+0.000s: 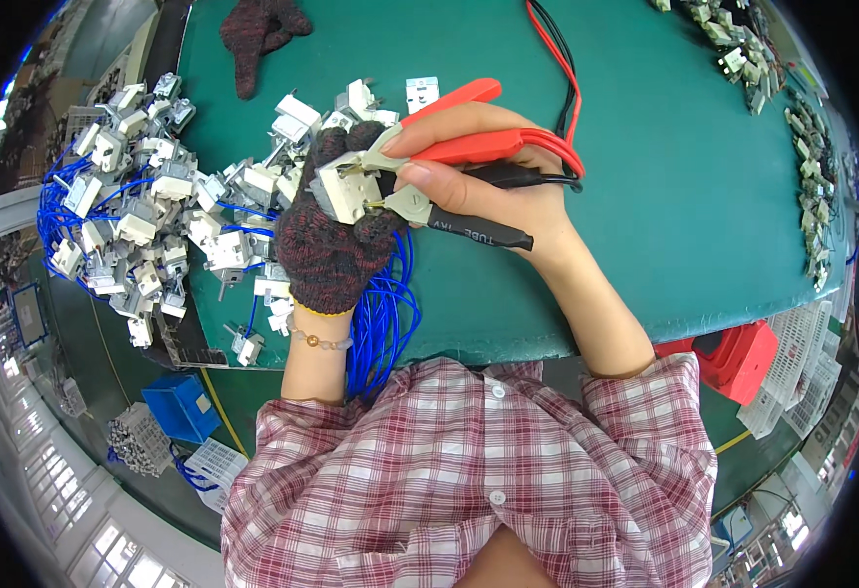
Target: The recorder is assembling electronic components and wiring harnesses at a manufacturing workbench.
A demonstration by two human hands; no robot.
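Observation:
My left hand [330, 235] wears a dark knitted glove and grips a small white switch part [343, 188] over the green table [665, 196]. My right hand [478, 186] is bare and holds two clip probes against that part: one with red handles [469, 145] on top, one with a black sleeve [477, 231] below. Their metal jaws touch the part's terminals. Red and black leads [565, 88] run from the probes to the far edge of the table.
A heap of white switch parts with blue wires [141, 211] lies left of my hands. Blue wire loops [385, 314] hang off the near edge. A spare dark glove [258, 34] lies at the back. More parts [810, 167] line the right edge. Red bin [738, 358] below.

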